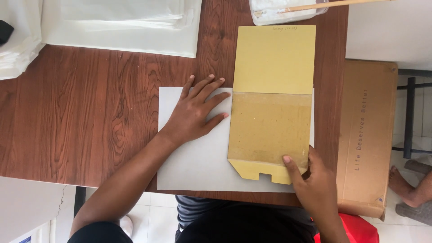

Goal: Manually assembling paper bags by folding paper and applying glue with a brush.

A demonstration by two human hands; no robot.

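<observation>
A white paper sheet (198,166) lies on the wooden table (90,112) near its front edge. My left hand (195,112) rests flat on it, fingers spread, pressing it down. A yellow-brown cardboard template (270,108), with a folded flap and a notched bottom edge, lies over the right half of the sheet. My right hand (312,180) grips the template's lower right corner, index finger on top of the flap.
Folded white plastic sheets (121,22) lie at the back left. At the back stands a clear container (279,13) with a wooden stick. A cardboard box (366,135) stands beside the table on the right. Another person's feet (411,189) are on the floor.
</observation>
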